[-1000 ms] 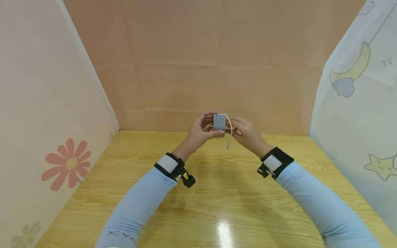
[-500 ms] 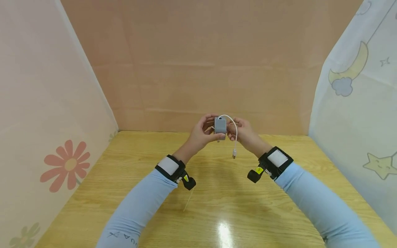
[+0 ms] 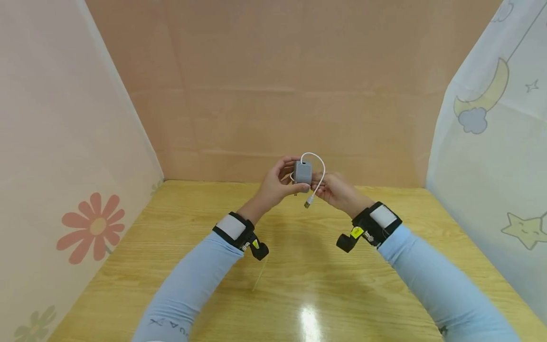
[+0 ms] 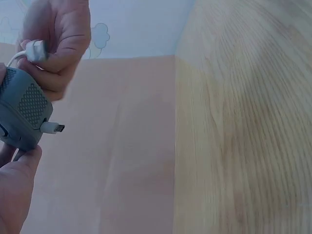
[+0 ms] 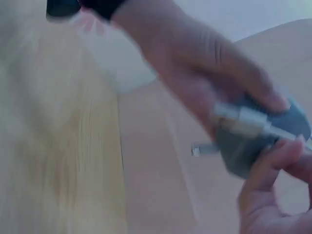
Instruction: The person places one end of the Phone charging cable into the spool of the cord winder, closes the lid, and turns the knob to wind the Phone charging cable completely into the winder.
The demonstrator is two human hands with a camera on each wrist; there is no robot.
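A small grey box (image 3: 303,172) is held up above the far part of the table. My left hand (image 3: 279,181) grips it, thumb below and fingers on its far side. A short white cable (image 3: 317,159) loops up out of the box's top and bends down to the right. My right hand (image 3: 330,188) pinches this cable near its free plug (image 3: 307,204), which hangs just under the box. In the left wrist view the grey box (image 4: 22,114) shows a meshed face and a small connector (image 4: 52,128). The right wrist view is blurred, with the grey box (image 5: 258,141) between both hands.
The wooden table (image 3: 299,266) is walled by a peach board (image 3: 278,95) at the back and patterned cloth on the left (image 3: 64,166) and right (image 3: 491,142). A thin pale strand (image 3: 259,276) lies on the table below my left wrist.
My right hand turned over and took the cable nearer its plug. The cable's loop rose higher, and the free plug swung from hanging low on the right to just under the box.
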